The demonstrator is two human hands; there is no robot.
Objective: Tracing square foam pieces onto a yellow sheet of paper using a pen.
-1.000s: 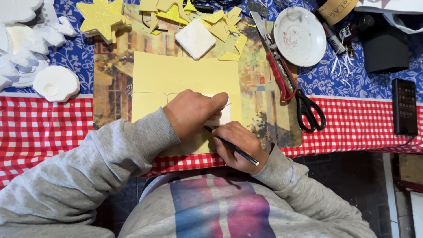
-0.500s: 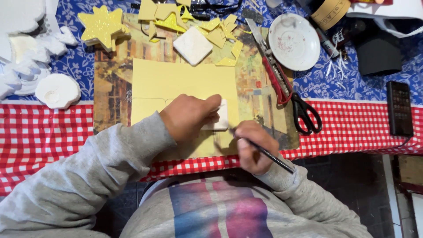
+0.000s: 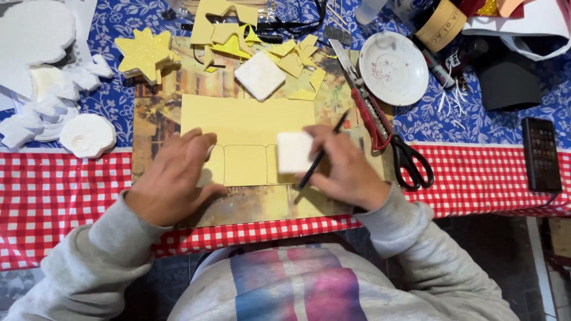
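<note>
Worktop seen from above, covered at the near edge by a red-and-white checked cloth and farther back by a blue floral cloth; a printed board serves as a cutting mat. On it lies a pale yellow foam sheet with rounded tab outlines drawn along its near edge. The left hand rests flat on the sheet's left end, fingers spread and gripping nothing. The right hand has its fingers closed around a thin dark pencil and also steadies a small white square block set on the sheet's right part.

The sheet appears light, soft and flexible, likely to dent or tear under a sharp point; it is best held by flat pressure rather than by pinching an edge. The block looks light and crumbly, best taken by its sides.

Beyond the sheet: yellow offcuts, a second white block, a glittered yellow star. To the right: a white saucer, a red utility knife, black-handled scissors, a brown tape roll, a dark phone. To the left: white foam pieces.
</note>
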